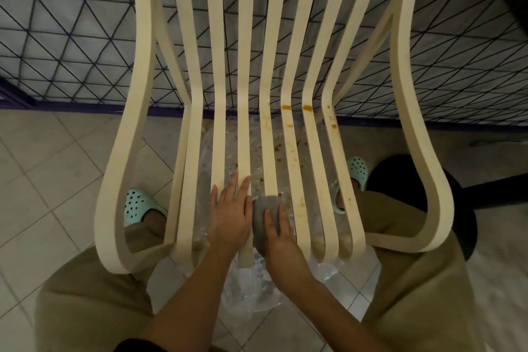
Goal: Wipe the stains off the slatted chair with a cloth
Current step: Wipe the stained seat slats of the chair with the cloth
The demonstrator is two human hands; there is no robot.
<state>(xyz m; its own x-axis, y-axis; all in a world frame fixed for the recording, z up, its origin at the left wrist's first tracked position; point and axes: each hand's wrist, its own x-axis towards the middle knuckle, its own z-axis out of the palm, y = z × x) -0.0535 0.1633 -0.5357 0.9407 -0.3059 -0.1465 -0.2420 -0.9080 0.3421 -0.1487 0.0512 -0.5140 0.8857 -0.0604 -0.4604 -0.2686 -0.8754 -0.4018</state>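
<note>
Pressing a bunched grey cloth [264, 218] onto a middle slat near the front of the cream-coloured chair of long curved slats [245, 123], the right hand [281, 233] curls its fingers over the wad. Orange-brown stains [286, 107] lie beyond the grip and to its right, toward the backrest bend. A likely risk is that the small wad smears them along the slats, or slips through a gap onto the crinkled clear plastic sheet [251, 288] beneath. Just left of the grip, the left hand [230, 213] lies flat, fingers straight across 2 slats, apparently steadying the seat.
</note>
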